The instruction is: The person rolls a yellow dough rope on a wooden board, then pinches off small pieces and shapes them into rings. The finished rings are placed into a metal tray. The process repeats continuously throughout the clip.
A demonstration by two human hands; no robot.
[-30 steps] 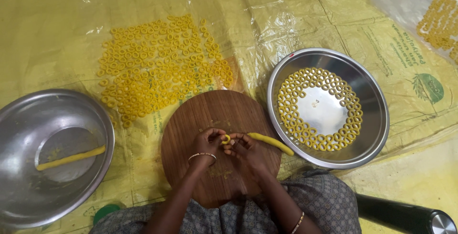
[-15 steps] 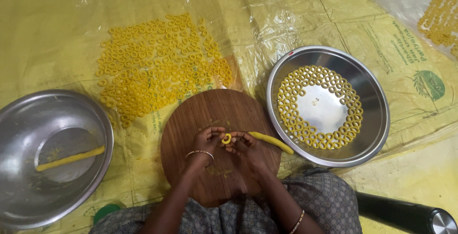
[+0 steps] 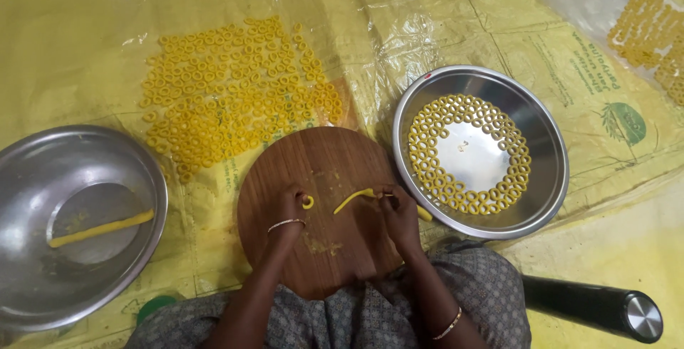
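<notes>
1. My left hand (image 3: 291,203) pinches a small yellow dough ring (image 3: 308,202) over the round wooden board (image 3: 320,164).
2. My right hand (image 3: 399,210) grips a yellow dough strip (image 3: 354,199), beside the ring-lined steel bowl (image 3: 548,142).

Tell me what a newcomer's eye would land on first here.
The spread of yellow dough rings on the plastic sheet, above the round wooden board. Then the steel pan to the right, ringed with more of them, while the left hand pinches a small ring.
</notes>
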